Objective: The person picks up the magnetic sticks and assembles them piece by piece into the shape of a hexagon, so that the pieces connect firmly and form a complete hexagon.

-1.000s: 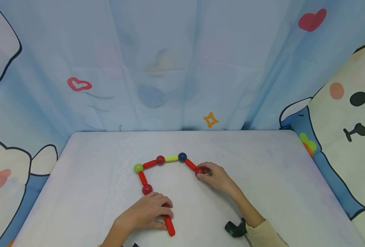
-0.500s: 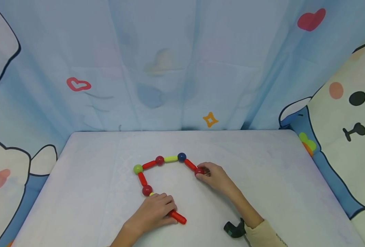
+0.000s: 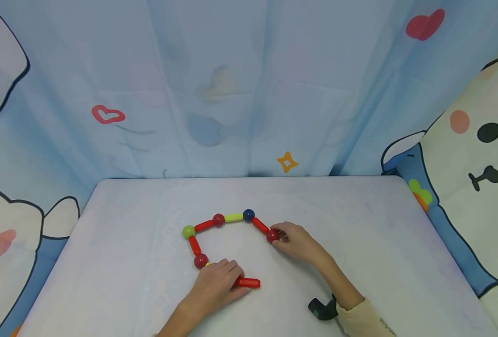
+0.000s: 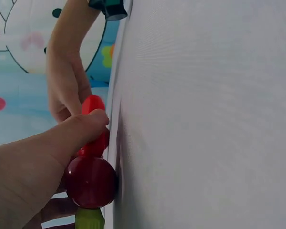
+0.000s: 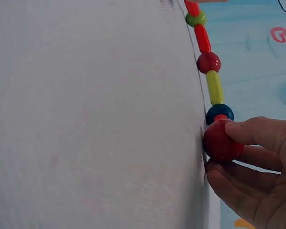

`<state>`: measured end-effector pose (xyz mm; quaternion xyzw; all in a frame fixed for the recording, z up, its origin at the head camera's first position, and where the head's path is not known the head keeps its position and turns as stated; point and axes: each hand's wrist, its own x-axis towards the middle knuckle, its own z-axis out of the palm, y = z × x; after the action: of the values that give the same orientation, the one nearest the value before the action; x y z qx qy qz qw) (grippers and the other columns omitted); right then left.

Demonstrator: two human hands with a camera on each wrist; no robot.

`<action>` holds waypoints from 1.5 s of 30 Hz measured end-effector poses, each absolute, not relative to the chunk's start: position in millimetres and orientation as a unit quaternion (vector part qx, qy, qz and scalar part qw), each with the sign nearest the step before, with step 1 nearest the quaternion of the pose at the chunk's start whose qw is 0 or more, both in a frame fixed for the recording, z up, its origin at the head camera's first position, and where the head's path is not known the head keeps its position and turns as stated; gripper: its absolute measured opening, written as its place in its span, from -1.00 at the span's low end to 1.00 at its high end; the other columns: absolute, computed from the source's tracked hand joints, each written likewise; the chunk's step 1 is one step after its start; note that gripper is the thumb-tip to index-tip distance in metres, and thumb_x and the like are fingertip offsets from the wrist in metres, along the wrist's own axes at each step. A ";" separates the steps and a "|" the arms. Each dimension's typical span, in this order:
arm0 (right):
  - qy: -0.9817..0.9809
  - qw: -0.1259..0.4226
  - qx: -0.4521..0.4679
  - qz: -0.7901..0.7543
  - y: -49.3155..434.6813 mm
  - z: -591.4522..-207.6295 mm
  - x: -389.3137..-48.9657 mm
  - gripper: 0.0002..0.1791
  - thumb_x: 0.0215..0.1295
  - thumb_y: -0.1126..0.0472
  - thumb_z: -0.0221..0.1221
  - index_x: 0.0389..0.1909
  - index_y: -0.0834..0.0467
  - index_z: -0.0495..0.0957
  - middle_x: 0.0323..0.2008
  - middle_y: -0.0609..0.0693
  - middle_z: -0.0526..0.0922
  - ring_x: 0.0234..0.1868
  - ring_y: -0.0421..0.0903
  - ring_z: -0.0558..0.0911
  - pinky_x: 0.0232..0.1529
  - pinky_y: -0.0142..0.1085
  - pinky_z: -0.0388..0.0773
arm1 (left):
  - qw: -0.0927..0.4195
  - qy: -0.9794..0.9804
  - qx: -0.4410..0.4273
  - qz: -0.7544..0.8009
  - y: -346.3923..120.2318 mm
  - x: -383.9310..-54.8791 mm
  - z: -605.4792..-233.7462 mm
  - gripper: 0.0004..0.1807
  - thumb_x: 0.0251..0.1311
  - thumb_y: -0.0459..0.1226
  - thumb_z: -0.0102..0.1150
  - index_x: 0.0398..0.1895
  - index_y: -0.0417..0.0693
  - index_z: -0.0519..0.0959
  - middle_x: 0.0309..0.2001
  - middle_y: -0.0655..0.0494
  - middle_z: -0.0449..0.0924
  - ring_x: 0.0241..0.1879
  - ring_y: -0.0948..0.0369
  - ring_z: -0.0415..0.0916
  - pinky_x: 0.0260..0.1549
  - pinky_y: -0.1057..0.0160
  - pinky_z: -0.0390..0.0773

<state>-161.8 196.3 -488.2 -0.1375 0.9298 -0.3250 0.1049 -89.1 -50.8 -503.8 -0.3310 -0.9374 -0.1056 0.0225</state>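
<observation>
A chain of coloured rods and balls curves over the white table, open on its right side. At the chain's near end my left hand (image 3: 217,288) grips a red rod (image 3: 249,282), thumb lying over it. Below that thumb, in the left wrist view, a dark red ball (image 4: 91,182) joins a yellow-green rod (image 4: 89,218). My right hand (image 3: 299,241) pinches the red ball (image 5: 222,141) at the chain's other end. A gap separates the free tip of the red rod from this ball. My left hand hides part of the chain in the head view.
Further along the chain lie a blue ball (image 3: 249,215), a yellow-green rod (image 3: 234,218) and a green ball (image 3: 188,231). A black device (image 3: 322,309) sits by my right wrist. A printed blue curtain (image 3: 232,93) hangs behind the white table (image 3: 126,224).
My left hand has moved slightly right and swung the red rod's free tip rightward and away from me, so the rod now lies roughly sideways. The right hand has barely moved.
</observation>
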 end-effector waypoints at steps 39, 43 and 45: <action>0.918 0.143 -0.152 -0.336 179.5 -490.4 -153.8 -0.62 0.13 0.17 0.37 -0.06 0.25 0.63 -0.32 -0.04 0.64 -0.35 -0.23 0.53 -0.32 -0.48 0.53 | 0.056 -0.969 -0.190 -0.145 -22.8 -106.7 -506.6 -0.70 0.13 0.04 0.32 -0.28 0.03 0.64 -0.62 0.27 0.38 -0.61 0.36 0.20 -0.66 0.53 0.20; 0.918 0.139 -0.157 -0.336 176.7 -490.3 -152.0 -0.63 0.13 0.18 0.37 -0.07 0.26 0.63 -0.35 -0.04 0.64 -0.38 -0.24 0.53 -0.33 -0.51 0.52 | 0.056 -0.970 -0.188 -0.144 -21.7 -107.2 -506.2 -0.70 0.12 0.03 0.33 -0.28 0.03 0.64 -0.61 0.26 0.39 -0.60 0.36 0.20 -0.66 0.52 0.20; 0.920 0.138 -0.153 -0.334 175.2 -490.4 -151.9 -0.64 0.13 0.18 0.37 -0.08 0.25 0.63 -0.37 -0.05 0.63 -0.39 -0.24 0.53 -0.33 -0.50 0.53 | 0.058 -0.970 -0.189 -0.143 -21.1 -107.2 -506.0 -0.70 0.11 0.03 0.34 -0.29 0.02 0.64 -0.61 0.26 0.39 -0.60 0.36 0.20 -0.66 0.52 0.19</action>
<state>-151.9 175.2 -490.4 -0.1530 0.9199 -0.3339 0.1378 -107.2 -21.1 -506.0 -0.1885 -0.9698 -0.1433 0.0582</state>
